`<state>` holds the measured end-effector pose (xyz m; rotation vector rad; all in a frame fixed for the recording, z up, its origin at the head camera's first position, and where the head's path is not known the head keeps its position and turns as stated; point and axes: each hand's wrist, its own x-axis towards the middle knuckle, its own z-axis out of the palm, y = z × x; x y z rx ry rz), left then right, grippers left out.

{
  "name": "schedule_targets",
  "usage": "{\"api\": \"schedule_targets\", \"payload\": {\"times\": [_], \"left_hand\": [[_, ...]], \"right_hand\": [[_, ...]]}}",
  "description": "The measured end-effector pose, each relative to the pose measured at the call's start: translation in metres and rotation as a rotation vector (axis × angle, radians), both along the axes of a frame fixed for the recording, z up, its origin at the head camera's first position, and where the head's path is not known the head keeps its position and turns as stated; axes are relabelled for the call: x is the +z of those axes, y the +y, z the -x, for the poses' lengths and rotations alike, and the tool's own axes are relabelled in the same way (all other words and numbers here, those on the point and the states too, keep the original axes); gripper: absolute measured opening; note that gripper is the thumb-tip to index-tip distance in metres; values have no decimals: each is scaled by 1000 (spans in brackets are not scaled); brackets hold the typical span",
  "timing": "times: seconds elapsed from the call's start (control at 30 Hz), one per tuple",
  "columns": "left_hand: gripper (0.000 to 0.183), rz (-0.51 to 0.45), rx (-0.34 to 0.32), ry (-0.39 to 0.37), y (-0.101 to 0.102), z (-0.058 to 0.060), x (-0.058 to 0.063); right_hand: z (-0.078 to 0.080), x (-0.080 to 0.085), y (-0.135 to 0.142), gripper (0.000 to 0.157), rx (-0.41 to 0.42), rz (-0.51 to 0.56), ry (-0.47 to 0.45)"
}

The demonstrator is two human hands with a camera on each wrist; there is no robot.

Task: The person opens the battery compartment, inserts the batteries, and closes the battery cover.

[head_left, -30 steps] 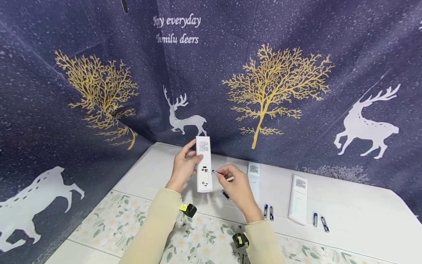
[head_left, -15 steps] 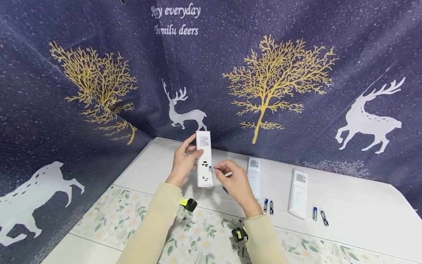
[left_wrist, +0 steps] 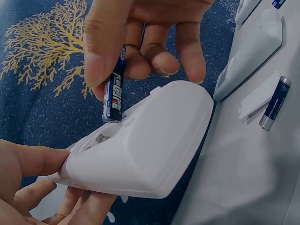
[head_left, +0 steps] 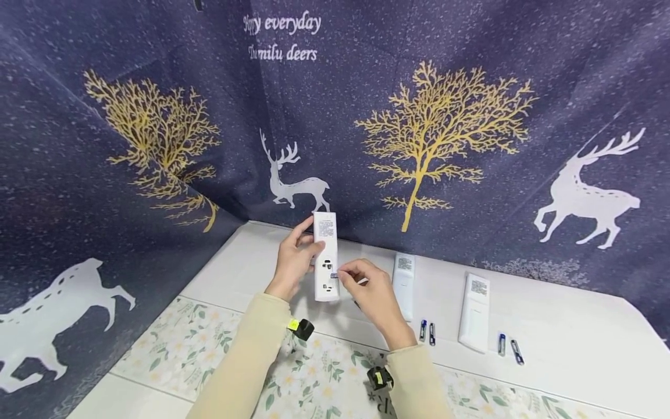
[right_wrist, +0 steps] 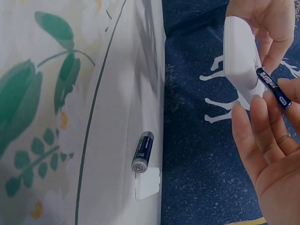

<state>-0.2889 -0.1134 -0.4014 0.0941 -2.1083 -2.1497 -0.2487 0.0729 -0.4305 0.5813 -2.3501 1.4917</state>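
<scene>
My left hand (head_left: 294,260) grips a white remote control (head_left: 325,233) upright above the table, its back toward me and its battery compartment uncovered. Metal contacts and a spring show inside the compartment. Between thumb and fingers, my right hand (head_left: 373,290) pinches a dark blue AAA battery (left_wrist: 114,89). One end of that battery is right at the compartment opening in both wrist views. A second blue battery (right_wrist: 143,152) lies on the table below, by a small white cover (right_wrist: 147,183); in the head view my right hand mostly hides them.
Two more white remotes, one (head_left: 404,285) behind my right hand and one (head_left: 475,314) farther right, lie face down on the table. Beside them lie a pair of batteries (head_left: 427,332) and another pair (head_left: 510,348). A flowered cloth strip (head_left: 314,378) runs along the front; a dark curtain (head_left: 335,116) hangs behind.
My right hand has brought the battery leftward to the remote's open compartment and turned it more level. My left hand keeps holding the remote in nearly the same place.
</scene>
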Motion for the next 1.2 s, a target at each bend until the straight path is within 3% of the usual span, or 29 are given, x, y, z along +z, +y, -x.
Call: {"api": "schedule_targets", "payload": {"times": [0.17, 0.33, 0.57, 0.9, 1.2], "left_hand": [[67, 5, -5, 13, 2, 1, 0], [66, 3, -15, 61, 3, 7, 6], [66, 18, -6, 25, -2, 5, 6], [67, 42, -8, 8, -2, -1, -4], [64, 11, -17, 30, 2, 1, 1]], "right_hand": [[0, 3, 0, 9, -13, 3, -50], [5, 9, 0, 18, -31, 23, -38], [4, 5, -6, 23, -25, 46, -70], [-4, -3, -9, 19, -53, 89, -69], [0, 1, -7, 14, -33, 38, -23]]}}
